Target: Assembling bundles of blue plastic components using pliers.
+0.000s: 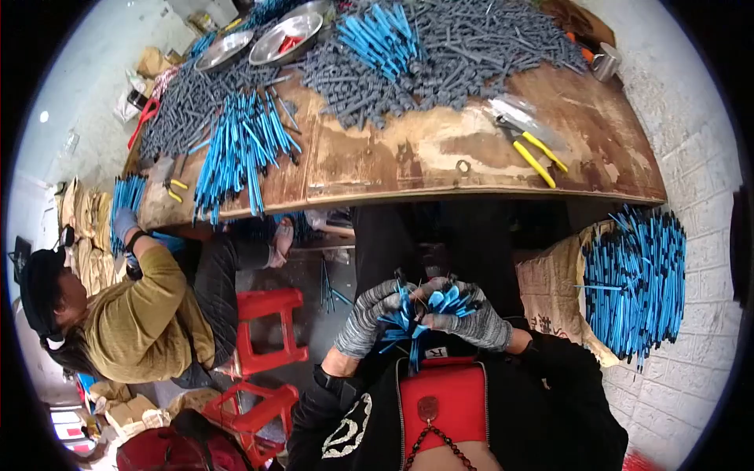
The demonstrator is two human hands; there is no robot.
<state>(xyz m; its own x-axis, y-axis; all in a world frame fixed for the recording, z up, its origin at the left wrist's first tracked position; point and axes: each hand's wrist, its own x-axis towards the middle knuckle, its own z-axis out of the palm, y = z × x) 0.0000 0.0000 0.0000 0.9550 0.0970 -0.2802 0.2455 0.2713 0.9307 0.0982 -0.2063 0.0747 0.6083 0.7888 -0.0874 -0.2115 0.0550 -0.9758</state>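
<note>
My left hand (367, 315), in a grey knit glove, closes round a bunch of thin blue rods (410, 315) with black ends, held in front of my chest. Beside it, my right hand (485, 323), gloved alike, grips more blue rods (448, 301) that fan out between thumb and fingers. The two hands almost meet at the fingertips. Small dark tips stick up above both gloves, too fine to make out. Each hand's palm side is partly hidden by the rods.
A wooden table (353, 169) ahead carries heaped grey plastic pieces (471, 59), blue rod bundles (243, 149), yellow-handled pliers (534, 157) and metal bowls (287, 38). A full sack (550, 290) stands at right. Red stools (267, 330) and a seated co-worker (149, 314) are at left.
</note>
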